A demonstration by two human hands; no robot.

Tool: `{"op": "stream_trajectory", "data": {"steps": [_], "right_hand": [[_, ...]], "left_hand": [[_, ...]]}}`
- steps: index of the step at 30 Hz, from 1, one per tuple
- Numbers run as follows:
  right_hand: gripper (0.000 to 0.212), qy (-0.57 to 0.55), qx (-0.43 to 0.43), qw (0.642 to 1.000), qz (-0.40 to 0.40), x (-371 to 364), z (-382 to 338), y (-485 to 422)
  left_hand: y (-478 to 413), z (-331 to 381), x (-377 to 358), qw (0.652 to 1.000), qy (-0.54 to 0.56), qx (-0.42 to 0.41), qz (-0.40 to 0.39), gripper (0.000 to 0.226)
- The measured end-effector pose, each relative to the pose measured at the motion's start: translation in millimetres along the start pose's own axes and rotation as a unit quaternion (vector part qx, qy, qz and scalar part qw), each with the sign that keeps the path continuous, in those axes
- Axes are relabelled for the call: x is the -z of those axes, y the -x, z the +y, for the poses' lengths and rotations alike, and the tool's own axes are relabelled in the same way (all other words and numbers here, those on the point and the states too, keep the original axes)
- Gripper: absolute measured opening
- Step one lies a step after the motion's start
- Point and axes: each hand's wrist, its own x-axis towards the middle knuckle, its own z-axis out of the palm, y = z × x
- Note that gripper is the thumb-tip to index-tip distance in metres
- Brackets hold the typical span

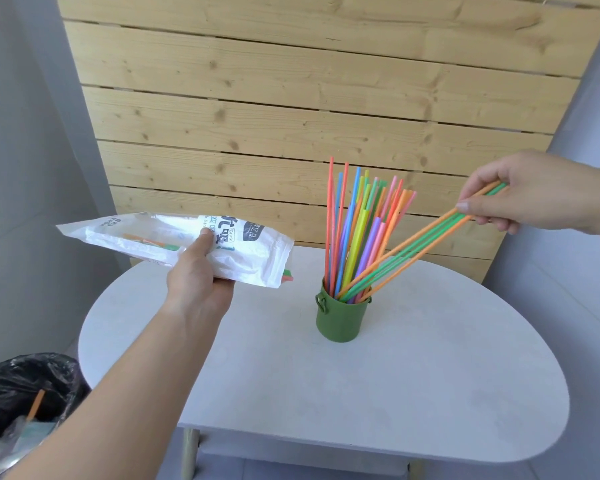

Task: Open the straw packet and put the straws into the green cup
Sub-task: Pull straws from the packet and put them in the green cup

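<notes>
A green cup (342, 320) stands upright on the white table (430, 393), full of several coloured straws (357, 223). My right hand (520, 195) pinches the top ends of a few orange and green straws (413, 251), which slant down with their lower ends inside the cup. My left hand (201, 275) holds the white straw packet (174, 244) level above the table's left edge. The packet's open end points right, and a red and a green straw tip (287, 276) stick out of it. A few straws show through its plastic.
A bin lined with a black bag (25, 386) stands on the floor at the lower left, with an orange straw inside. A wooden slat panel (291, 98) rises behind the table. Grey walls flank both sides.
</notes>
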Motion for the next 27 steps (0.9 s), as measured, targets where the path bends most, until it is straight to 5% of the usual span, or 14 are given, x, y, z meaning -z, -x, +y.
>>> {"op": "stream_trajectory", "data": {"steps": [13, 27], "right_hand": [[0.014, 0.103, 0.050, 0.990, -0.078, -43.9, -58.3, -71.0], [0.019, 0.148, 0.046, 0.987, -0.051, -78.9, -81.1, -89.5]], "left_hand": [[-1.7, -2.0, 1.4, 1.000, -0.002, 0.006, -0.001, 0.039], [-2.5, -0.6, 1.2, 1.000, -0.007, 0.005, 0.005, 0.038]]}}
